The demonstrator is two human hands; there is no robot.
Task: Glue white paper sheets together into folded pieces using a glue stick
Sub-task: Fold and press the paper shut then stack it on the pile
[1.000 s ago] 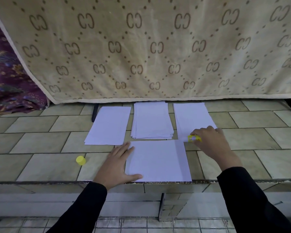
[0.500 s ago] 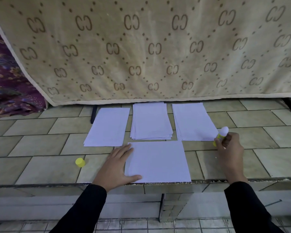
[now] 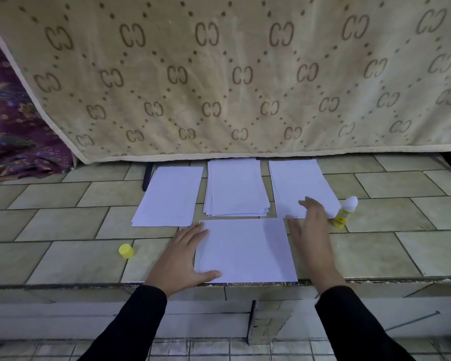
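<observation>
The person wears a black long-sleeved top. The left sleeve [image 3: 130, 324] is plain matte cloth that ends in a straight cuff at the wrist, just behind the left grip [image 3: 182, 259]. The right sleeve [image 3: 354, 327] is the same black cloth, and its cuff ends just behind the right grip [image 3: 313, 230]. Both grips are bare.

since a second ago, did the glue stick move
Yes, the glue stick went right, from the near-left corner of the right paper pile to past its near-right corner.
</observation>
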